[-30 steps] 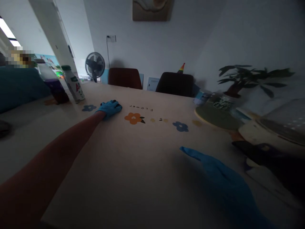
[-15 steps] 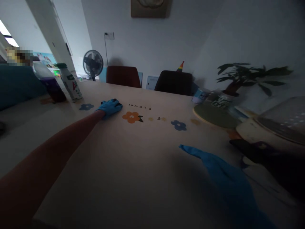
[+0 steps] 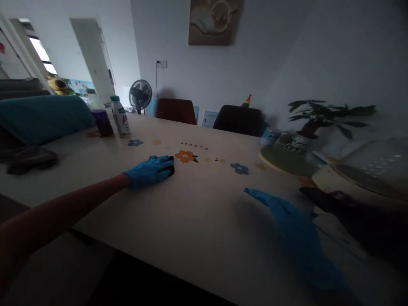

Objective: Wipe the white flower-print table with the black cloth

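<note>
A home dining room. A long counter under a cloth printed with flowers fills the middle. Two upholstered chairs stand at its far edge at 12 o'clock, below a framed picture. A pedestal fan stands at 11 o'clock, a potted plant sits at 2 o'clock, and a teal cushion lies at 10 o'clock before an open doorway.

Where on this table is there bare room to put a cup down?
The widest bare stretch of table lies between the left hand and the right hand, down to the near edge. Another lies beyond the flower prints, toward the chairs. The right side is crowded: plant, round mat, domed cover. A bottle stands far left.
</note>
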`<state>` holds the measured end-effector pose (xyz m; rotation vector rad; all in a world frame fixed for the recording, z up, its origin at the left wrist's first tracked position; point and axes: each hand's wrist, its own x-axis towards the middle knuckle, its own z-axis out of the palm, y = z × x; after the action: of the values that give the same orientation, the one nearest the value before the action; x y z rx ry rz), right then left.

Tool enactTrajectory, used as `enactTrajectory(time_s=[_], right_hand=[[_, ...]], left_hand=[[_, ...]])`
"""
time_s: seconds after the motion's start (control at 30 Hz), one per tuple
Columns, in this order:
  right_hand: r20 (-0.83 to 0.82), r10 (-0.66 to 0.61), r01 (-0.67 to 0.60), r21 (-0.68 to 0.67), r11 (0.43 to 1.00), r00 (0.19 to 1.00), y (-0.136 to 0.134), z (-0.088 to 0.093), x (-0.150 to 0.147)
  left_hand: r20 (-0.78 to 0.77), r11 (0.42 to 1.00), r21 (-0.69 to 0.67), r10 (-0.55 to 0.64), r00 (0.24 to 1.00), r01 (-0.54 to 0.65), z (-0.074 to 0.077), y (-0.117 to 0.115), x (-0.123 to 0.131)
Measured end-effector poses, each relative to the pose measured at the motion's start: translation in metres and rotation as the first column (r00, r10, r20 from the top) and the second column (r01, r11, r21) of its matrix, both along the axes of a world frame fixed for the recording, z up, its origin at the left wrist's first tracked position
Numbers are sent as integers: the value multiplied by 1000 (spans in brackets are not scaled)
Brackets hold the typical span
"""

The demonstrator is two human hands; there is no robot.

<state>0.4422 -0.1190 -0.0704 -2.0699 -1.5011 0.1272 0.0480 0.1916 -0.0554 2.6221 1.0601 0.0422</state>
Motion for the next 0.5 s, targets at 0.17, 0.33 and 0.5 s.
enactTrajectory(time_s=[0.17, 0.33, 0.5], right_hand=[[-36, 2, -1, 36, 999, 999, -1, 1, 3], [-143, -2, 11, 60, 998, 990, -3, 2, -7], [-159, 23, -10, 81, 997, 987, -3, -3, -10]], left_hand=[[-58, 980, 21, 199, 978, -198, 2, 0, -48], [-120, 931, 36, 364, 924, -362, 6, 14, -96], [-86, 896, 74, 443, 893, -437, 6, 39, -127]])
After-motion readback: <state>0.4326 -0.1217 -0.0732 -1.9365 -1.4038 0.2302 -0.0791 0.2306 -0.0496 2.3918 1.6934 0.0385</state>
